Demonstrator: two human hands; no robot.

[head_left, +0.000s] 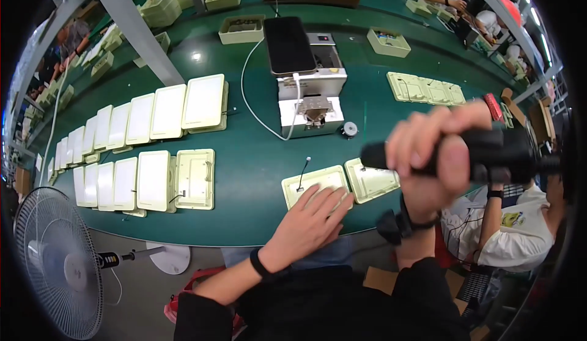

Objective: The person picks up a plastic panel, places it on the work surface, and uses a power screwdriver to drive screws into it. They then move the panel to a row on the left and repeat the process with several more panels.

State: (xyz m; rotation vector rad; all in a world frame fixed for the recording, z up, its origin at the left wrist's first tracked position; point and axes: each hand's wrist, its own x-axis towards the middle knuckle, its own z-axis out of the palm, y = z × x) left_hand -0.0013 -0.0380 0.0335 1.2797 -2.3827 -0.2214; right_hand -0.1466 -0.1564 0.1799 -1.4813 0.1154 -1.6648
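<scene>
My left hand (309, 222) lies with its fingers stretched flat on the near part of a pale green plastic housing (291, 188). A short black lead with a white plug rises from that housing. Beside it, to the right, lies a second open housing (373, 185), partly behind the tool. My right hand (431, 151) is raised above the table's right part, its fingers wrapped round a black electric screwdriver (489, 154). The hand and tool are blurred, and the tool's narrower end points left. Beyond my hands stands a white-and-grey screw feeder (312, 105).
Rows of white-faced panels (168, 111) cover the table's left side. A phone (288, 44) with a white cable stands at the feeder. Housings (425, 89) and a bin (389, 42) lie at the right. A fan (61, 267) stands lower left; a person (520, 225) sits at right.
</scene>
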